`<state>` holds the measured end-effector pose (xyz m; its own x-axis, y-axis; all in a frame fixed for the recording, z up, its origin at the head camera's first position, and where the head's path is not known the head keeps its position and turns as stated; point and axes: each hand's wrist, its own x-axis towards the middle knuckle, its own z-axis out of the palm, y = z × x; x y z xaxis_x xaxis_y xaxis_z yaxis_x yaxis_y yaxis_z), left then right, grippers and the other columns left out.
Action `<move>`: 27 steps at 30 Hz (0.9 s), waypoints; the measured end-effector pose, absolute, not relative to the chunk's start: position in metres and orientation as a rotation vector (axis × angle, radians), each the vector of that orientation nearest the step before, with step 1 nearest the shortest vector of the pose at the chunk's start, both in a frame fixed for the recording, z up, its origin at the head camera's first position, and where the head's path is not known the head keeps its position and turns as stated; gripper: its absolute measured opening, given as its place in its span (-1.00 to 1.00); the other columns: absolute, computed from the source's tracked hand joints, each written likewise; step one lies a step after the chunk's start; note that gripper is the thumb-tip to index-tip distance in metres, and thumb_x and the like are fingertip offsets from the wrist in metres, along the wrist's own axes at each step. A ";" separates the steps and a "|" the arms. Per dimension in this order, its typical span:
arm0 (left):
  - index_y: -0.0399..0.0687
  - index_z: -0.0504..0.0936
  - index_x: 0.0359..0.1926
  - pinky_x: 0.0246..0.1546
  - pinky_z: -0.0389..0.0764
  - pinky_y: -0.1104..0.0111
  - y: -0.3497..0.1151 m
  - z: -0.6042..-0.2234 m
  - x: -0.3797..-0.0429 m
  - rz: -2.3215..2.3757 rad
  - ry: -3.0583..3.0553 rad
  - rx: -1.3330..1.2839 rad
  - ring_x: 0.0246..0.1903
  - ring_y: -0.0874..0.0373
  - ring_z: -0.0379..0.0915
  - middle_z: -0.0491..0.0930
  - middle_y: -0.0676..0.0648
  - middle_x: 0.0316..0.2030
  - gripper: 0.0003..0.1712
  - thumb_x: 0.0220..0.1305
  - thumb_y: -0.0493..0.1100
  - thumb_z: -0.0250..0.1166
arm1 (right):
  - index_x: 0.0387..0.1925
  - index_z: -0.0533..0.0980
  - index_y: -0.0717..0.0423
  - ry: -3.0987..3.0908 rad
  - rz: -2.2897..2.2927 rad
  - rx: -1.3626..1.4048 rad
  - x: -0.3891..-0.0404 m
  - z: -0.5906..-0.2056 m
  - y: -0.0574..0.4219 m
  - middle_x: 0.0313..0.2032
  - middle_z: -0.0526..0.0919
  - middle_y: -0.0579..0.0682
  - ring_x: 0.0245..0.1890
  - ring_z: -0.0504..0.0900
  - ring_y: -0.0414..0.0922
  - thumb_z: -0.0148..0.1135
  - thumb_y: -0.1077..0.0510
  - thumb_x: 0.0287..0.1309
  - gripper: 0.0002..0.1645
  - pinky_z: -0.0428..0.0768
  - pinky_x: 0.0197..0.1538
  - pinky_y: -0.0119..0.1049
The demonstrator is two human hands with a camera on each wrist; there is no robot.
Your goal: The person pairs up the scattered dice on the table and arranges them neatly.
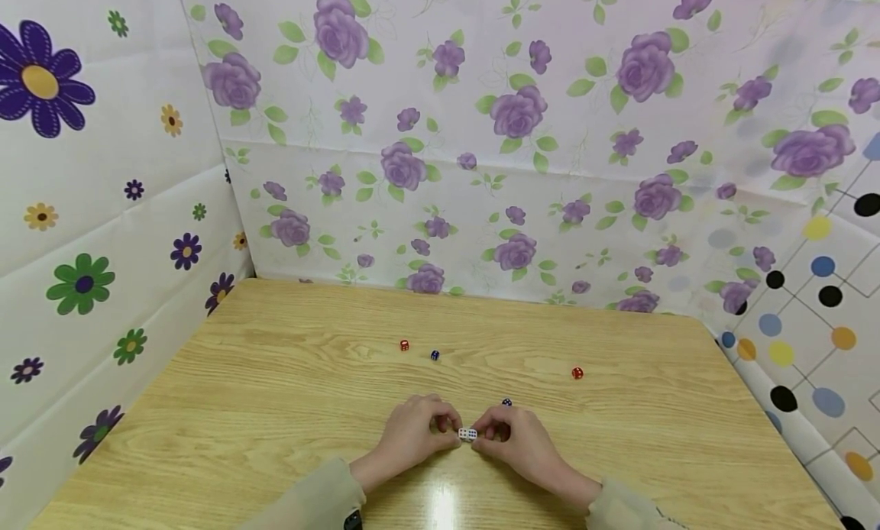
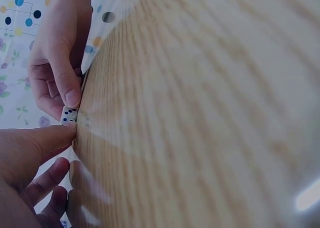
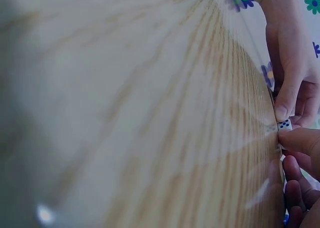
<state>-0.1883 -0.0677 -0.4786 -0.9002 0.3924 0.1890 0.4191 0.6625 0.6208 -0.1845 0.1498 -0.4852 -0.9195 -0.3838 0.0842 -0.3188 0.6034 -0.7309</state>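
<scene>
In tight, the left hand [image 1: 415, 436] pinched one small white cubic die [image 1: 463, 434], the right hand [image 1: 517, 442] pinched a matching white die [image 1: 472, 434], side by side on the pale wood-grained table [image 1: 309, 408]!

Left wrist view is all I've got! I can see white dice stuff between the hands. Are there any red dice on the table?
Observer: Yes, the head view shows two red dice, both farther out on the table than the hands.
Operator: Ooh! Is anything hiding past the right hand?
Observer: Yes, a blue dice sits just beyond it.
Operator: And how many white dice are there really?
Observer: Two, side by side, between the left hand and the right.
</scene>
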 end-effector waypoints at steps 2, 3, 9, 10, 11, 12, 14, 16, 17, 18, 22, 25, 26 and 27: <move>0.22 0.71 -0.38 -0.37 0.21 0.44 -0.068 -0.479 -0.188 -1.070 -2.829 -0.690 -0.43 0.30 0.31 0.54 0.17 -0.49 -0.83 -0.02 -0.05 0.56 | -0.34 0.68 -0.19 2.740 -1.225 -0.599 -0.184 -0.485 0.150 -0.49 0.60 -0.28 -0.53 0.43 -0.37 0.46 0.04 0.07 -0.91 0.43 -0.43 -0.46; 0.22 0.71 -0.39 -0.37 0.21 0.43 -0.068 -0.479 -0.188 -1.069 -2.830 -0.689 -0.44 0.30 0.31 0.54 0.17 -0.49 -0.82 -0.02 -0.05 0.56 | -0.35 0.68 -0.19 2.739 -1.225 -0.596 -0.184 -0.485 0.150 -0.49 0.60 -0.28 -0.53 0.43 -0.37 0.46 0.04 0.07 -0.91 0.42 -0.43 -0.46; 0.21 0.71 -0.39 -0.37 0.21 0.43 -0.068 -0.478 -0.188 -1.064 -2.829 -0.690 -0.44 0.30 0.31 0.53 0.16 -0.49 -0.81 -0.03 -0.05 0.56 | -0.32 0.68 -0.20 2.735 -1.232 -0.594 -0.184 -0.486 0.150 -0.48 0.60 -0.27 -0.54 0.43 -0.37 0.46 0.02 0.08 -0.89 0.43 -0.43 -0.46; 0.21 0.71 -0.39 -0.37 0.21 0.43 -0.068 -0.478 -0.189 -1.065 -2.830 -0.690 -0.44 0.29 0.31 0.54 0.16 -0.49 -0.82 -0.03 -0.05 0.56 | -0.30 0.68 -0.20 2.732 -1.237 -0.597 -0.184 -0.486 0.150 -0.48 0.60 -0.27 -0.54 0.43 -0.36 0.46 0.02 0.08 -0.88 0.43 -0.43 -0.46; 0.21 0.71 -0.39 -0.37 0.21 0.43 -0.069 -0.478 -0.189 -1.067 -2.830 -0.690 -0.43 0.28 0.32 0.54 0.15 -0.49 -0.82 -0.03 -0.05 0.56 | -0.28 0.69 -0.20 2.724 -1.249 -0.600 -0.184 -0.486 0.150 -0.47 0.61 -0.26 -0.54 0.43 -0.36 0.46 0.01 0.08 -0.87 0.44 -0.43 -0.46; 0.21 0.71 -0.39 -0.36 0.22 0.43 -0.069 -0.478 -0.189 -1.069 -2.834 -0.688 -0.43 0.28 0.32 0.54 0.15 -0.49 -0.82 -0.03 -0.05 0.56 | -0.26 0.69 -0.19 2.712 -1.266 -0.605 -0.184 -0.486 0.151 -0.46 0.61 -0.25 -0.54 0.43 -0.36 0.46 0.01 0.08 -0.85 0.44 -0.43 -0.45; 0.21 0.71 -0.39 -0.35 0.22 0.42 -0.069 -0.479 -0.189 -1.072 -2.842 -0.683 -0.42 0.27 0.33 0.54 0.16 -0.49 -0.83 -0.02 -0.04 0.55 | -0.21 0.69 -0.16 2.686 -1.301 -0.618 -0.185 -0.486 0.153 -0.44 0.61 -0.22 -0.53 0.44 -0.35 0.46 0.00 0.08 -0.80 0.46 -0.43 -0.45; 0.21 0.71 -0.39 -0.34 0.22 0.42 -0.069 -0.479 -0.189 -1.075 -2.851 -0.678 -0.42 0.26 0.33 0.54 0.16 -0.49 -0.84 -0.01 -0.04 0.55 | -0.18 0.69 -0.12 2.672 -1.329 -0.625 -0.187 -0.484 0.156 -0.42 0.62 -0.20 -0.51 0.46 -0.34 0.46 0.00 0.08 -0.76 0.48 -0.42 -0.45; 0.22 0.71 -0.38 -0.34 0.22 0.42 -0.069 -0.479 -0.189 -1.075 -2.855 -0.675 -0.42 0.27 0.33 0.54 0.16 -0.49 -0.84 0.00 -0.03 0.55 | -0.17 0.69 -0.10 2.671 -1.337 -0.626 -0.188 -0.482 0.157 -0.42 0.62 -0.18 -0.50 0.47 -0.34 0.46 0.00 0.09 -0.75 0.49 -0.41 -0.45; 0.22 0.71 -0.38 -0.34 0.22 0.43 -0.069 -0.479 -0.189 -1.074 -2.861 -0.673 -0.42 0.27 0.33 0.54 0.17 -0.48 -0.84 0.00 -0.02 0.54 | -0.16 0.69 -0.08 2.680 -1.339 -0.628 -0.190 -0.481 0.159 -0.42 0.62 -0.18 -0.50 0.48 -0.33 0.45 0.01 0.09 -0.75 0.50 -0.40 -0.44; 0.21 0.71 -0.38 -0.34 0.22 0.44 -0.069 -0.478 -0.189 -1.075 -2.870 -0.681 -0.42 0.28 0.32 0.53 0.17 -0.48 -0.84 0.01 -0.02 0.54 | -0.13 0.69 -0.04 2.770 -1.314 -0.622 -0.198 -0.474 0.169 -0.42 0.61 -0.18 -0.49 0.49 -0.34 0.40 0.06 0.16 -0.77 0.52 -0.39 -0.44; 0.21 0.72 -0.38 -0.34 0.22 0.44 -0.068 -0.478 -0.190 -1.076 -2.873 -0.683 -0.42 0.28 0.32 0.53 0.18 -0.48 -0.85 0.01 -0.02 0.54 | -0.08 0.68 -0.02 2.837 -1.300 -0.628 -0.206 -0.472 0.178 -0.41 0.62 -0.17 -0.48 0.49 -0.34 0.37 0.11 0.18 -0.75 0.52 -0.39 -0.44; 0.22 0.72 -0.38 -0.34 0.22 0.45 -0.068 -0.478 -0.190 -1.076 -2.873 -0.683 -0.42 0.28 0.33 0.53 0.18 -0.48 -0.84 0.01 -0.02 0.54 | -0.05 0.68 -0.01 2.851 -1.298 -0.628 -0.209 -0.471 0.182 -0.40 0.62 -0.16 -0.48 0.49 -0.34 0.38 0.13 0.18 -0.73 0.52 -0.39 -0.43; 0.22 0.72 -0.38 -0.34 0.23 0.45 -0.068 -0.478 -0.190 -1.078 -2.873 -0.684 -0.42 0.28 0.33 0.53 0.18 -0.48 -0.84 0.01 -0.02 0.54 | -0.03 0.68 -0.01 2.860 -1.291 -0.625 -0.211 -0.470 0.185 -0.38 0.62 -0.16 -0.47 0.49 -0.33 0.38 0.14 0.17 -0.70 0.52 -0.39 -0.43</move>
